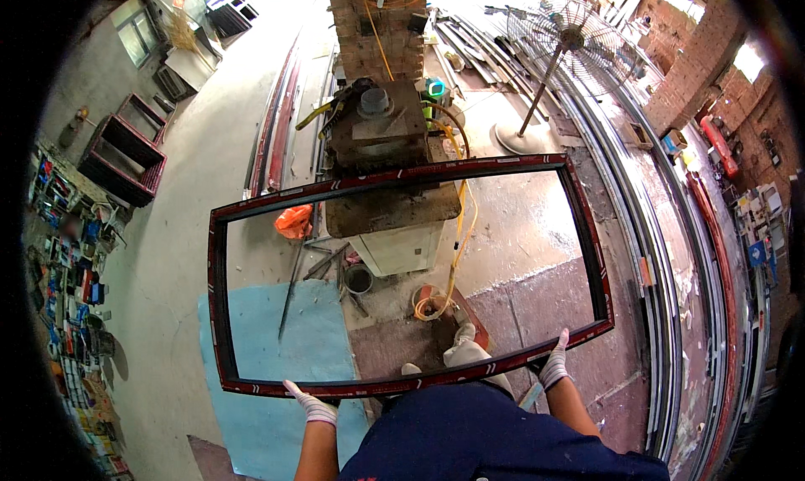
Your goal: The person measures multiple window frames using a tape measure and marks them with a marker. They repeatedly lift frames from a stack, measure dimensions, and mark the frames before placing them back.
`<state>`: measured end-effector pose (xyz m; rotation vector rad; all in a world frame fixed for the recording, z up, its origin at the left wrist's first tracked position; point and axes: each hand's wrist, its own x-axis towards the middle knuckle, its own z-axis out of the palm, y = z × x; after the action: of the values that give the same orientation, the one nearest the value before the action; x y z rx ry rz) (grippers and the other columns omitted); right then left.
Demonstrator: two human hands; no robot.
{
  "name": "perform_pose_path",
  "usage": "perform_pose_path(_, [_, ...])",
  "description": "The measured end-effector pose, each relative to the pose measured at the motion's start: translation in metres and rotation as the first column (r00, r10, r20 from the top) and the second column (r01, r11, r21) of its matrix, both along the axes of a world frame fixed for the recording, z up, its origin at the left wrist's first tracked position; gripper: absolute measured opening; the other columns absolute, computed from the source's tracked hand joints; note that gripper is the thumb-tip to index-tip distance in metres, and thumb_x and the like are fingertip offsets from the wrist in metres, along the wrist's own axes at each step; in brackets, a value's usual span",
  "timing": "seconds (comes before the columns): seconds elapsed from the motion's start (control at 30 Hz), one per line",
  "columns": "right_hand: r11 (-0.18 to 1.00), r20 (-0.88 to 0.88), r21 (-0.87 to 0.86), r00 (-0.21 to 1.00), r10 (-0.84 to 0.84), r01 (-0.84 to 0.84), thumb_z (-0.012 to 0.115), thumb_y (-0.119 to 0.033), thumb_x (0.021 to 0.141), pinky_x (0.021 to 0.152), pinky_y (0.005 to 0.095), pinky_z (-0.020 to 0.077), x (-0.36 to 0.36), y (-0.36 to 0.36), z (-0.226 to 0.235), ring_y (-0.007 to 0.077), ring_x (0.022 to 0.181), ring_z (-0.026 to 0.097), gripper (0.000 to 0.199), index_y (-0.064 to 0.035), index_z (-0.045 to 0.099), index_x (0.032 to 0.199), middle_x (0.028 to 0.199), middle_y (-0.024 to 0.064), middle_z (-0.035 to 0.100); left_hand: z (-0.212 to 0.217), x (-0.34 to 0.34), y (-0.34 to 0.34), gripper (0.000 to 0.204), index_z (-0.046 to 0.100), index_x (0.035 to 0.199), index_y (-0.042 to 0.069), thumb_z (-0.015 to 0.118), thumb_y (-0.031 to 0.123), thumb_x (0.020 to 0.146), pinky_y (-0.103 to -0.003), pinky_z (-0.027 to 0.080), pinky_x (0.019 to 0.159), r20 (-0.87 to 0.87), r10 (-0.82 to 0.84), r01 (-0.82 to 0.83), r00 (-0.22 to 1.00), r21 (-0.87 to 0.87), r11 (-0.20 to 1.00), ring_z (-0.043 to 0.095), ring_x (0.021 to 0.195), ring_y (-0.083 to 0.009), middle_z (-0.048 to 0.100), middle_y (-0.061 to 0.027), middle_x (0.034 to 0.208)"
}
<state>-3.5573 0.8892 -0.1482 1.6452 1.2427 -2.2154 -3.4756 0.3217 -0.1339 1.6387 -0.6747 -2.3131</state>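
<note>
Held out in front of me is a large rectangular frame (220,313), dark with reddish-brown film and white marks along its bars. My left hand (314,405), in a striped glove, grips its near bar left of the middle, thumb on top. At the near right corner my right hand (553,365), gloved alike, has its thumb up along the bar, the other fingers hidden beneath. Through the frame's opening show a machine (394,208) with a dark worktop and pale base, and my feet below. On the machine's top lie yellow-handled pliers (323,112).
A blue sheet (285,439) covers floor at left. Yellow hose (461,254) trails beside the machine, near an orange bag (293,222) and a bucket (358,280). Long metal profiles (662,338) line the right side. A standing fan (524,133) is beyond; stacked frames (126,158) sit far left.
</note>
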Motion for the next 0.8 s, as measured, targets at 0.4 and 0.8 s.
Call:
perform_pose_path(0.4, [1.0,0.03,0.026,1.0,0.0,-0.001,0.048,-0.097,0.06,0.093,0.0572,0.0471,-0.001,0.002,-0.002,0.0392,0.119,0.053,0.125,-0.0095,0.034,0.149,0.142,0.0172,0.048,0.021,0.0,0.011,0.121,0.022,0.155,0.021,0.048,0.095,0.063,-0.061,0.025,0.114,-0.081,-0.063,0.067,0.995,0.039,0.997,0.029,0.142,-0.0353,0.024,-0.0082,0.16])
perform_pose_path(0.8, [0.999,-0.068,-0.036,0.997,0.025,-0.027,0.052,-0.097,0.057,0.097,0.0641,0.0416,0.006,-0.002,0.008,0.0411,0.123,0.047,0.126,-0.0117,0.035,0.147,0.144,0.0167,0.044,0.012,0.002,0.006,0.115,0.028,0.153,0.019,0.045,0.094,0.067,-0.063,0.029,0.11,-0.053,-0.036,0.038,0.998,0.032,0.999,0.033,0.139,-0.0381,0.031,-0.0107,0.156])
